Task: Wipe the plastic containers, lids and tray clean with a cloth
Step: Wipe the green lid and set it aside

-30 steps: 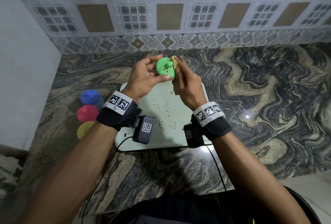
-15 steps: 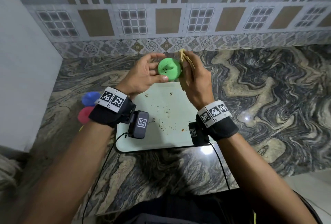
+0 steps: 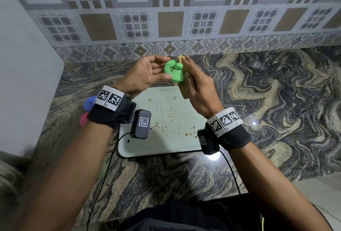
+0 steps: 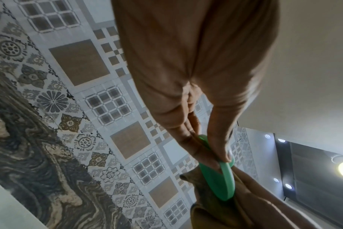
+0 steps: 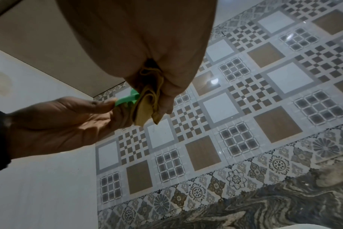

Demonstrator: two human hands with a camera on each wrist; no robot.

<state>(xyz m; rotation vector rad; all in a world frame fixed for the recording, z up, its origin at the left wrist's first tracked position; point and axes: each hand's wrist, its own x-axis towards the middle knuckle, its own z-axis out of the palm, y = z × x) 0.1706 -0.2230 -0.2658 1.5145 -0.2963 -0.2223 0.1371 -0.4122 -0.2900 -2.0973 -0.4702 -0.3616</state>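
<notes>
A green plastic lid (image 3: pixel 173 73) speckled with dark crumbs is held up above the tray, pinched between the thumb and fingers of my left hand (image 3: pixel 164 67). My right hand (image 3: pixel 191 72) grips a folded tan cloth (image 3: pixel 181 60) and presses it against the lid's right side. The left wrist view shows the lid (image 4: pixel 223 175) edge-on under my thumb, with the cloth (image 4: pixel 202 201) against it. From the right wrist, the cloth (image 5: pixel 147 99) covers most of the lid (image 5: pixel 127 98). The pale tray (image 3: pixel 166 144) lies on the counter below, dotted with crumbs.
Blue (image 3: pixel 89 101) and pink (image 3: pixel 84 119) containers stand left of the tray, partly hidden by my left wrist. The marble counter (image 3: pixel 276 101) runs to a tiled wall (image 3: pixel 171 24) behind and a plain wall on the left. Camera cables hang over the front edge.
Half a second ago the cloth was lifted off the lid; now it is pressed against the lid's right side again. The lid has turned slightly in my left hand.
</notes>
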